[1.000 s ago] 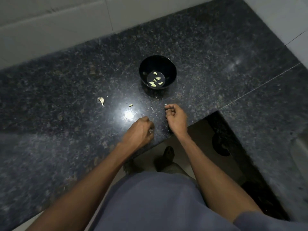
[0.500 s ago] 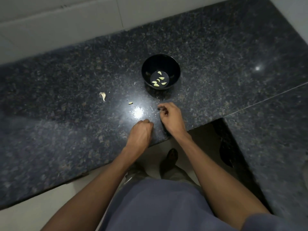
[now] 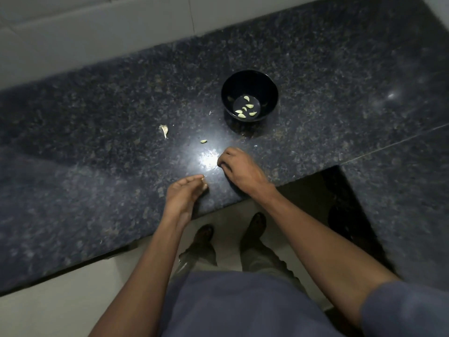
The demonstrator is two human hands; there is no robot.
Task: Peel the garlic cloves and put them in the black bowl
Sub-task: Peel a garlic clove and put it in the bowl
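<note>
Upper centre, black bowl [image 3: 249, 93]: several peeled garlic cloves [image 3: 245, 108] inside.
Countertop [image 3: 97, 166]: loose clove [image 3: 203, 141], papery skin [image 3: 164, 130] further left.
Right hand [image 3: 239, 166]: fingers curled, contents hidden.
Left hand [image 3: 185, 193]: fingertips pinching something small.

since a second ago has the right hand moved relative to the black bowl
Yes. The right hand has slid left: it lay below the black bowl toward its right side, and now its fingertips reach past the bowl's left edge.

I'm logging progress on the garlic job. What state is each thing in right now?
black bowl: upright, several peeled cloves inside.
small clove: loose on counter, outside bowl.
garlic skin: lying on counter, left.
left hand: fingers curled; contents unclear.
right hand: fingers curled on counter; contents unclear.
</note>
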